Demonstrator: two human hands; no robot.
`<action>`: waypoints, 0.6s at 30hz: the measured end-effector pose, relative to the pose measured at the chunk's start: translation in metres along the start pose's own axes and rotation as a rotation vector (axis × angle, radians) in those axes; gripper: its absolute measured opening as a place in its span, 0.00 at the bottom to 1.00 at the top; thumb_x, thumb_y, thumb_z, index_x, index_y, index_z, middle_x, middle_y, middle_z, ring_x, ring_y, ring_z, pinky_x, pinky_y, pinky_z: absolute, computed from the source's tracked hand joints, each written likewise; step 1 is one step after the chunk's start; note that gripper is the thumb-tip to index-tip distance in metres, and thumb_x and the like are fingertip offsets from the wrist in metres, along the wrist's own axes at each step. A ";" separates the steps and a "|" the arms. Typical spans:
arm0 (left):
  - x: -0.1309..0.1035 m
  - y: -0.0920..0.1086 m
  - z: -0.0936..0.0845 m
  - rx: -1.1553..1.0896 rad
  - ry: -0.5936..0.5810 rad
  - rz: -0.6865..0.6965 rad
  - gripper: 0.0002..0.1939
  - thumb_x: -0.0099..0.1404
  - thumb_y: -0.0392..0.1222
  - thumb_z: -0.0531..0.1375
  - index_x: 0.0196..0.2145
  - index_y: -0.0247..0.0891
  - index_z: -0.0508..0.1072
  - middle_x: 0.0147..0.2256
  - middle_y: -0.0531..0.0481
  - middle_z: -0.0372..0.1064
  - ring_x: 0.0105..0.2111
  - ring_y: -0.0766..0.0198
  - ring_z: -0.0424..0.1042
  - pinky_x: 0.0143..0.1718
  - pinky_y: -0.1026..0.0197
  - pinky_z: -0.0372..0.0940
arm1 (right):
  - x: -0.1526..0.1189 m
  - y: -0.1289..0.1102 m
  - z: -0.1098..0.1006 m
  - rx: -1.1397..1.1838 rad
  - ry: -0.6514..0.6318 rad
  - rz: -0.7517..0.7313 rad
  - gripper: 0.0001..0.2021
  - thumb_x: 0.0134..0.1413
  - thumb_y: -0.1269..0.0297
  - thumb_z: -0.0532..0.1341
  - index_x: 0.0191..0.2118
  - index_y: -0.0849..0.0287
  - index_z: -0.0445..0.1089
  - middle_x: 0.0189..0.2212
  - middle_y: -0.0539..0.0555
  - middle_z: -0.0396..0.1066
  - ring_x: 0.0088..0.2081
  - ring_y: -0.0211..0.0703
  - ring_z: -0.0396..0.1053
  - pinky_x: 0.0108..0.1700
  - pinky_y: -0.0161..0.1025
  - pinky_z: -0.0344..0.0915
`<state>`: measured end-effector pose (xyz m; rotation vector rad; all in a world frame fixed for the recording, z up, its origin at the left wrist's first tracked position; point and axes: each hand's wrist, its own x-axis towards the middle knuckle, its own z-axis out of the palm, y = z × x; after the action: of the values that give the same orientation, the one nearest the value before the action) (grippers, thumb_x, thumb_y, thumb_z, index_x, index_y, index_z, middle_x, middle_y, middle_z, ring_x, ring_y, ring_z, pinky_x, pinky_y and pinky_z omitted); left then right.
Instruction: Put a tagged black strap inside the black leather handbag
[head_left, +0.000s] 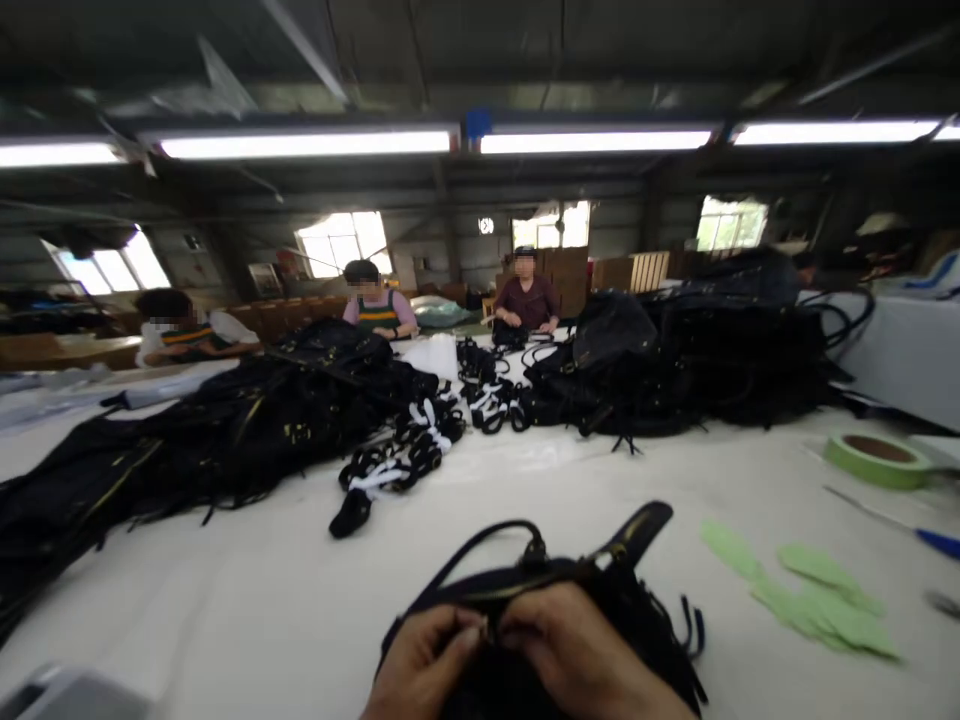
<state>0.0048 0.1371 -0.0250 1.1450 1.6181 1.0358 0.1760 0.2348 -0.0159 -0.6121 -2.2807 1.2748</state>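
Note:
A black bag (pixel 645 620) with a curved handle and a strap lies on the white table (pixel 225 590) right in front of me. My left hand (pixel 424 665) and my right hand (pixel 581 655) both pinch its top edge near the zipper, fingertips almost touching. The lower part of the bag is hidden under my hands.
Piles of black bags (pixel 247 420) (pixel 675 370) cover the table's left and far right. Bundled black straps with white wraps (pixel 405 455) lie in the middle. A green tape roll (pixel 877 460), green tape pieces (pixel 810 595) and a blue pen (pixel 937 543) lie right. Three people sit at the far end.

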 end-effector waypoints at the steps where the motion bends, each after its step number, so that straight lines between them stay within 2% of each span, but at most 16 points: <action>1: 0.000 -0.001 0.001 -0.044 0.031 0.041 0.21 0.60 0.58 0.60 0.37 0.34 0.75 0.34 0.48 0.74 0.35 0.61 0.70 0.39 0.60 0.66 | -0.003 0.000 0.001 -0.016 0.006 -0.036 0.13 0.48 0.76 0.56 0.32 0.56 0.77 0.29 0.48 0.75 0.33 0.40 0.71 0.36 0.32 0.64; 4: 0.002 -0.001 0.005 -0.098 0.052 0.069 0.21 0.60 0.55 0.60 0.36 0.32 0.76 0.31 0.47 0.74 0.31 0.63 0.69 0.35 0.62 0.64 | -0.004 0.001 -0.001 -0.079 -0.018 -0.065 0.12 0.51 0.77 0.56 0.29 0.58 0.75 0.28 0.49 0.74 0.32 0.39 0.69 0.36 0.31 0.61; 7: 0.001 0.001 0.005 -0.090 0.034 0.071 0.19 0.62 0.52 0.59 0.38 0.32 0.77 0.34 0.47 0.76 0.33 0.62 0.70 0.37 0.62 0.65 | -0.004 0.003 -0.004 -0.108 -0.050 -0.054 0.12 0.50 0.78 0.56 0.28 0.59 0.74 0.28 0.49 0.73 0.32 0.39 0.69 0.35 0.31 0.60; 13: 0.000 -0.001 0.003 -0.084 -0.016 0.050 0.20 0.64 0.52 0.57 0.45 0.33 0.75 0.38 0.44 0.77 0.37 0.57 0.74 0.37 0.60 0.68 | -0.003 -0.001 -0.004 0.026 -0.009 -0.084 0.14 0.53 0.79 0.56 0.33 0.56 0.77 0.31 0.48 0.75 0.34 0.38 0.71 0.39 0.31 0.62; 18: 0.002 -0.002 0.003 -0.033 0.011 0.069 0.18 0.64 0.50 0.57 0.45 0.34 0.75 0.42 0.44 0.76 0.44 0.53 0.73 0.45 0.56 0.68 | -0.003 -0.001 -0.003 -0.004 -0.005 -0.041 0.12 0.52 0.78 0.58 0.32 0.57 0.77 0.30 0.48 0.75 0.33 0.39 0.71 0.37 0.31 0.63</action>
<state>0.0067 0.1392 -0.0284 1.1824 1.5744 1.1111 0.1799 0.2347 -0.0142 -0.5616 -2.2888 1.2546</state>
